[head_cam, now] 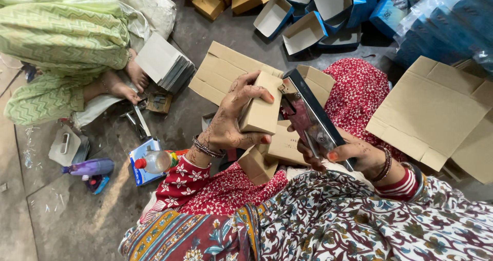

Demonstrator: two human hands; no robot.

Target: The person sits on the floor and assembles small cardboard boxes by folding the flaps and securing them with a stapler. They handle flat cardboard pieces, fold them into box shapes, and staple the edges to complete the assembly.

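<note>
My left hand (233, 118) grips a small folded brown cardboard box (263, 107) and holds it upright in front of me. My right hand (354, 156) is closed around a large metal stapler (307, 114), whose dark jaw end touches the box's upper right edge. More flat brown cardboard pieces (285, 145) lie just below the box, on my lap. Both wrists wear bangles, and my sleeves are red with a white floral print.
Another person in green patterned clothes (61, 40) sits at the far left beside a stack of grey sheets (167, 63). Flat cardboard blanks (436, 112) lie at right, open blue-and-white boxes (308, 25) at the top. Bottles (154, 162) and a second stapler (137, 120) rest on the floor.
</note>
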